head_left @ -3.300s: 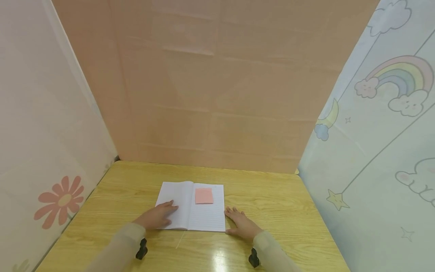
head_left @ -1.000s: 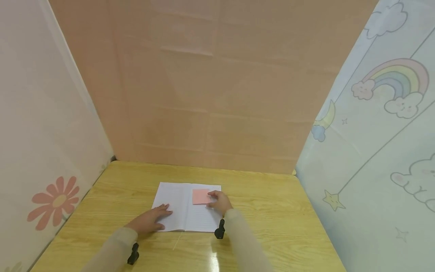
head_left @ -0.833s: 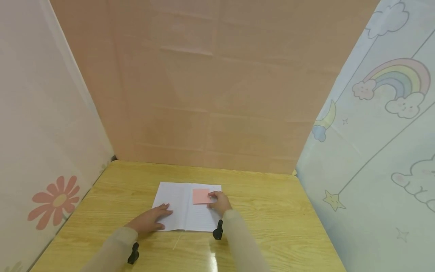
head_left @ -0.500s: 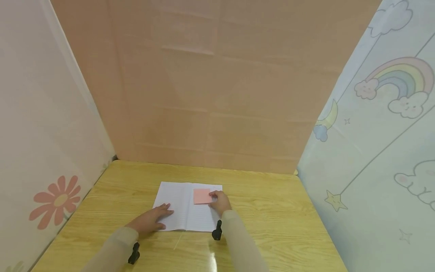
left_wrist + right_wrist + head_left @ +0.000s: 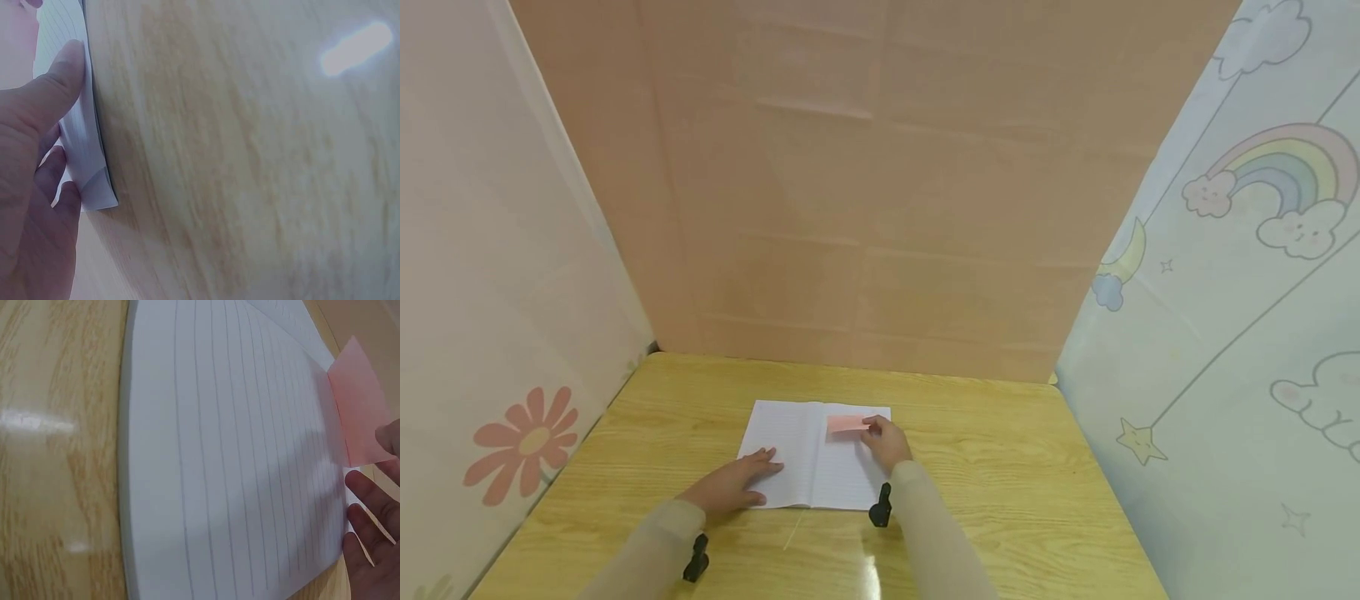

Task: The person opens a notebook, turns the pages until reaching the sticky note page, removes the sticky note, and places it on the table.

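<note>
Right hand: the right hand (image 5: 886, 441) pinches the near right corner of the pink sticky note (image 5: 847, 423), thumb and fingertips closed on the paper; the right wrist view shows the pink sheet (image 5: 357, 412) angled up off the lined page.
Left hand: the left hand (image 5: 730, 484) lies flat with fingers straight on the left page of the notebook (image 5: 790, 454), gripping nothing; in the left wrist view its thumb (image 5: 61, 75) presses near the page edge (image 5: 81, 150).
Sticky note: on the upper part of the notebook's right page, its near edge raised, its far edge apparently stuck to the paper.
Notebook: open, lined, lying in the middle of the wooden worktop (image 5: 1000, 467).
Step in hand: judging by the lifted edge, the note is being peeled away from the page while the other hand steadies the book.
Next move calls for: a slow, low pull toward the stuck far edge, so the strip of adhesive lets go without curling the note or tearing the page; the left hand needs to keep its weight on the book.
Surroundings: a peach backdrop (image 5: 880, 183) behind, a flower-print sheet (image 5: 520, 442) to the left, a rainbow-print sheet (image 5: 1277, 183) to the right.
</note>
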The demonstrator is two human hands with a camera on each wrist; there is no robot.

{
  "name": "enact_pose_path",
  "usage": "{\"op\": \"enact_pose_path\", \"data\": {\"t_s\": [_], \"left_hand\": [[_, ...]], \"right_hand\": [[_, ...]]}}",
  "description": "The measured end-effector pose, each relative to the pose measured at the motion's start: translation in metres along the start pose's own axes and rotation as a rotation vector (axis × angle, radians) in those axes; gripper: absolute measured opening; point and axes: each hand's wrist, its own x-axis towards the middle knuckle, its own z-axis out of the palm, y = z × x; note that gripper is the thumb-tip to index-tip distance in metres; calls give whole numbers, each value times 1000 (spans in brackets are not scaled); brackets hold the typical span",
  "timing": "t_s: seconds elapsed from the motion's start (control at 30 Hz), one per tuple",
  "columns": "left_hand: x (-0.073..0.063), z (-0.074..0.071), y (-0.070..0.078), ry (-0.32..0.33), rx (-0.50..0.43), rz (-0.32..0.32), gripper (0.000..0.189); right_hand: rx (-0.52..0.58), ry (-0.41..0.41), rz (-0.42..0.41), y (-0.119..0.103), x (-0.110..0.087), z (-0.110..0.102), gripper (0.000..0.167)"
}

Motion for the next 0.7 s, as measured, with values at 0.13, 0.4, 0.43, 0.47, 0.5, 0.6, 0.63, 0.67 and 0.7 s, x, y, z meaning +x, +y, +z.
{"op": "enact_pose_path", "data": {"t_s": [0.13, 0.4, 0.43, 0.47, 0.5, 0.6, 0.63, 0.67, 0.7], "left_hand": [[0, 1, 0, 4, -5, 0, 57], [0, 0, 1, -8, -6, -23, 57], [1, 0, 1, -9, -6, -28, 57], [1, 0, 1, -11, -6, -31, 56], [1, 0, 1, -12, -5, -34, 56], [1, 1, 0, -8, 6, -24, 57], [2, 1, 0, -7, 13, -20, 57], [2, 1, 0, -5, 16, -16, 58], [2, 1, -1, -3, 20, -13, 58]], "right_hand": [[-4, -7, -2, 0, 0, 0, 20], [-14, -10, -15, 3, 2, 1, 13], [-11, -10, -12, 3, 2, 1, 13], [-11, -11, -9, 2, 2, 1, 12], [-7, -11, -5, 1, 2, 0, 12], [17, -6, 0, -1, 1, -1, 12], [26, -4, 0, -2, 1, -2, 13], [31, -1, -4, -3, 1, -2, 12], [34, 3, -9, -3, 1, -2, 12]]}}
